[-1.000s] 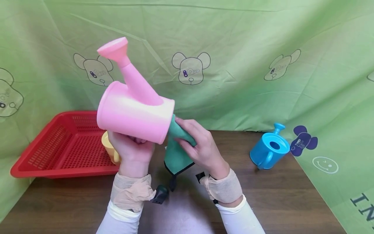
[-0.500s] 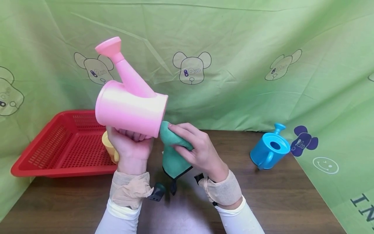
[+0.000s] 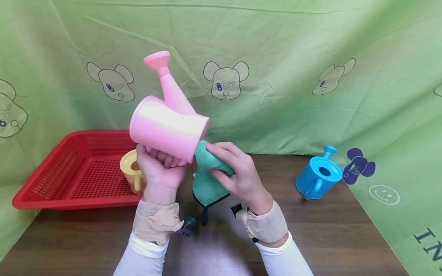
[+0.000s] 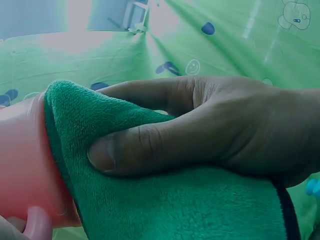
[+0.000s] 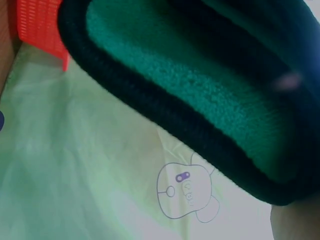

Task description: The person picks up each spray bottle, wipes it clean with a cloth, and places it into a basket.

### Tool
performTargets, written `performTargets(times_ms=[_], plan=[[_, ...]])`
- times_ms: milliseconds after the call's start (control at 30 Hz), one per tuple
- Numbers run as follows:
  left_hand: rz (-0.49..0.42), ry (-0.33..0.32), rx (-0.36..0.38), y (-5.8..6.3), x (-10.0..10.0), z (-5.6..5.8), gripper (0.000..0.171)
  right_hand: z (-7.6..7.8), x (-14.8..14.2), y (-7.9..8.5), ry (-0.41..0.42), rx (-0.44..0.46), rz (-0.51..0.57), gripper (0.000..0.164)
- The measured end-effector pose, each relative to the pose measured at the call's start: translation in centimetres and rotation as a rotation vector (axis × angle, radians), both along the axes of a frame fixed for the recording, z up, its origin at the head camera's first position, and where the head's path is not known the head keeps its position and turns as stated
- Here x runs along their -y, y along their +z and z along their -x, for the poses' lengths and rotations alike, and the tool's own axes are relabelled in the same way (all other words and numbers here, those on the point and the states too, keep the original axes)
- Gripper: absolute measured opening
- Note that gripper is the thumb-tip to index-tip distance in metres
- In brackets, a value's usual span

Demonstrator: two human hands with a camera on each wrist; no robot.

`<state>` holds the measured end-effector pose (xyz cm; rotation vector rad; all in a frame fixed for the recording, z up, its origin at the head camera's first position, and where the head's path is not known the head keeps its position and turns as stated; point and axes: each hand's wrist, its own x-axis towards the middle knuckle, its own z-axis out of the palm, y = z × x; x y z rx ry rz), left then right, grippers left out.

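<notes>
A pink watering can [image 3: 165,124] is held up on its side above the table, its spout pointing up and back. My left hand [image 3: 160,170] holds it from below, fingers curled round its handle [image 4: 38,225]. My right hand [image 3: 238,174] pinches a green cloth [image 3: 209,186] with dark edging between thumb and fingers. The folded cloth touches the can's right-hand end, its base, and a loose corner hangs down. In the left wrist view the right thumb lies flat along the cloth [image 4: 120,200]. Close up, the cloth [image 5: 200,105] fills much of the right wrist view.
A red perforated basket [image 3: 74,205] stands on the left of the wooden table [image 3: 328,237], with a yellow watering can [image 3: 129,174] at its right end, partly behind my left hand. A blue watering can [image 3: 317,180] stands at the right. Green fabric [image 3: 269,122] hangs behind.
The pink can shifted left and back, then swung right again with its spout more upright, uncovering more of the yellow can. My right hand and the cloth followed its end slightly.
</notes>
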<state>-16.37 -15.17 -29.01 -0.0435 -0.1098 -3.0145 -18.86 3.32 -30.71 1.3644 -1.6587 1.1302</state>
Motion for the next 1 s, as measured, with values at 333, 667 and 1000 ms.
performTargets(times_ms=[333, 667, 1000], plan=[[0.062, -0.042, -0.002, 0.22, -0.22, -0.19, 0.042, -0.10, -0.16, 0.38, -0.079, 0.020, 0.099, 0.044], [0.077, -0.066, -0.035, 0.36, -0.48, -0.42, 0.043, 0.45, -0.42, 0.41, -0.151, 0.043, 0.161, 0.044], [0.032, -0.099, -0.140, 0.55, -0.86, -0.73, 0.040, 0.86, -0.53, 0.01, -0.217, 0.126, 0.143, 0.044]])
